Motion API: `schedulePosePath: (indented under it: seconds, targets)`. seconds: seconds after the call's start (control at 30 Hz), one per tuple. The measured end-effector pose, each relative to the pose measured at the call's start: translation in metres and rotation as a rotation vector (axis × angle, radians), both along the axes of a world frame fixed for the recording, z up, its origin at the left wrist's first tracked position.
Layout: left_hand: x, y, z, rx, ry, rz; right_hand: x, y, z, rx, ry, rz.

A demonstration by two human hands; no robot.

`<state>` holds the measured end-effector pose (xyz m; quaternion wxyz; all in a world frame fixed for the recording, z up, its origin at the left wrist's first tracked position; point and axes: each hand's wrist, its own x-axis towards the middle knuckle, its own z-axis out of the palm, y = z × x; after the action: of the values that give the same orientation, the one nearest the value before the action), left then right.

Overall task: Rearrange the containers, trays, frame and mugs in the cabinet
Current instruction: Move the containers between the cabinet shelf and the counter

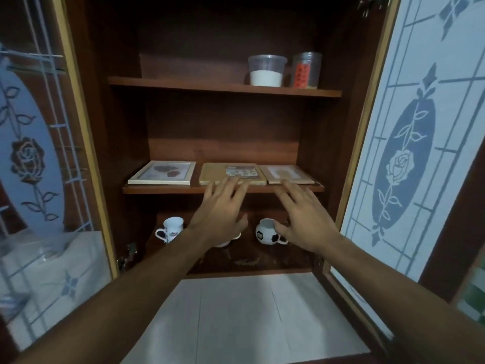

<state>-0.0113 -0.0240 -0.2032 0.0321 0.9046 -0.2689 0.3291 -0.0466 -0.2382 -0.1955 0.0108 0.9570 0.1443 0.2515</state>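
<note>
While upright, tub [267, 63] (white powder [265, 78]) beside jar [307, 70].

Single head view, close, facing into open cabinet [168, 85], angled down

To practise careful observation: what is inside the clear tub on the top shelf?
The clear tub holds something white and powdery in its lower part; above that it looks empty. Anything buried within the white fill is hidden.
</note>
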Motion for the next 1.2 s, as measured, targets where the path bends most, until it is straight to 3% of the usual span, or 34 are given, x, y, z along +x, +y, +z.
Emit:
schedulePosePath:
  seconds: [0.17,0.7,0.9,1.2]
  targets:
    - [0.034,-0.018,0.032,-0.004,0.018,-0.050,0.027,-0.012,0.033,-0.018,-0.065,-0.055]
    - [0.136,-0.063,0.206,-0.075,-0.319,-0.010,0.125,-0.051,0.202,0.020,-0.398,-0.095]
    - [0.175,-0.080,0.252,-0.141,-0.300,0.030,0.163,-0.058,0.252,0.153,-0.437,-0.062]
    - [0.227,-0.097,0.291,-0.171,-0.247,0.080,0.223,-0.058,0.296,0.178,-0.384,-0.134]
